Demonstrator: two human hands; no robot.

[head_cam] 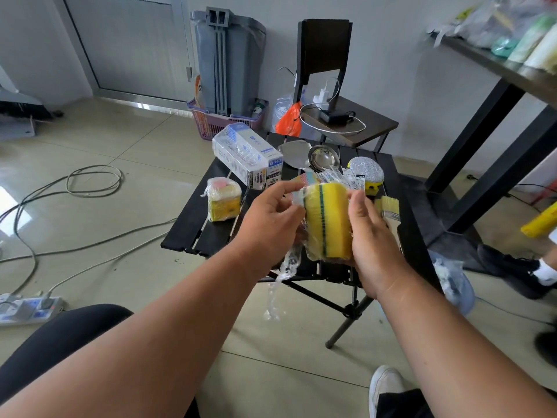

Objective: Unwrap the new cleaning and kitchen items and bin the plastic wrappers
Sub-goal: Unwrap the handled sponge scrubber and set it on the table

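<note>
Yellow sponge stack (pixel 328 220), mid-frame, is being gripped by both hands, left hand (pixel 272 220) and right hand (pixel 372 236), pinching its one plastic wrapper (pixel 284 267).

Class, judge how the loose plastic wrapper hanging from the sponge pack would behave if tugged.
The wrapper looks thin and crinkled, so probably floppy and very light. It hangs limp below the sponges, so it would likely stretch or tear rather than hold shape.

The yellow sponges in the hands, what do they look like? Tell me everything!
The stack of yellow sponges with dark green scouring layers stands on end above the black slatted table, still partly covered in clear plastic wrap. The left hand pinches the wrap at the stack's left side, and a loose strip dangles below. The right hand grips the right side. The sponges look soft and unused.
</note>
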